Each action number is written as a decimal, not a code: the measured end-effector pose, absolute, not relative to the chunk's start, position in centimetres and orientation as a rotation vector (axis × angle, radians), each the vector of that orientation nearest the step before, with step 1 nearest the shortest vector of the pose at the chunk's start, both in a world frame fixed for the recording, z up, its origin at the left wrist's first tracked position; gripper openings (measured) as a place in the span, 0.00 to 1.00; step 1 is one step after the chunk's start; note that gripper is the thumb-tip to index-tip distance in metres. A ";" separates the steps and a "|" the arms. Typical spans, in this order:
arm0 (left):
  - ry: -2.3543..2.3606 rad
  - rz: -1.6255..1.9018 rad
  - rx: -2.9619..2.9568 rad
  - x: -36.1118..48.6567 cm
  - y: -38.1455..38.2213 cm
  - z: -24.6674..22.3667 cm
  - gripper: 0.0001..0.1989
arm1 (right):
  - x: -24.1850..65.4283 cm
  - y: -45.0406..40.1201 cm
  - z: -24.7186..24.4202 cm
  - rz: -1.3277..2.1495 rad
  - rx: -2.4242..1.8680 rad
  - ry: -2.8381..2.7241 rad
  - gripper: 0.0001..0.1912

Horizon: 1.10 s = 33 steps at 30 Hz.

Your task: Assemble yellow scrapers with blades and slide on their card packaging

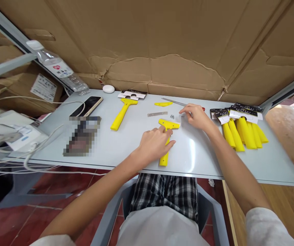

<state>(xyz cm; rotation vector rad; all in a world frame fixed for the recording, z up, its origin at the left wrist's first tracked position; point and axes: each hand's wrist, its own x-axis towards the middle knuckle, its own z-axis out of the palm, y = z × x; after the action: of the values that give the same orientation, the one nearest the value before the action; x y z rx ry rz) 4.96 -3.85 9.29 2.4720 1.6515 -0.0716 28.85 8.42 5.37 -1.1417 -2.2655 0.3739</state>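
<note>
While pinning a yellow plastic scraper (165, 136) to the desk (200, 160), left hand (153, 145) gripping it, right hand (194, 118) in a narrow grip beside the steel blade (157, 113) and screws (172, 117), packaged scrapers (243, 131) untouched.

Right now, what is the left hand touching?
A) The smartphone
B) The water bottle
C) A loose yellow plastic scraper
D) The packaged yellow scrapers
C: the left hand lies across the yellow plastic scraper, its fingers on the stem just below the crosswise head.
</note>
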 end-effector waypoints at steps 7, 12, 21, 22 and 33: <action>1.645 -0.197 2.461 4.0 -3.4 9.9 0.18 | 28.7 8.5 4.9 0.408 -1.142 -2.260 0.22; 1.696 -0.191 2.426 2.9 -3.0 9.8 0.19 | 29.7 8.8 5.2 0.383 -1.182 -2.221 0.21; 1.784 -0.085 2.418 2.9 -2.3 8.4 0.33 | 30.2 9.1 5.0 0.376 -1.247 -2.219 0.20; 1.782 -0.082 2.424 3.0 -2.1 8.3 0.32 | 30.2 9.1 5.0 0.373 -1.252 -2.218 0.20; 1.773 -0.058 2.419 3.1 -1.5 7.2 0.31 | 29.4 8.7 5.2 0.380 -1.219 -2.245 0.19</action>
<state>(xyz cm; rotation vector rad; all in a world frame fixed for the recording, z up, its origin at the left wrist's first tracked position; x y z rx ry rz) 3.10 -1.51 7.15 2.4191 1.7728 -0.0582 29.44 8.66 5.22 -1.2185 -2.2446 0.3796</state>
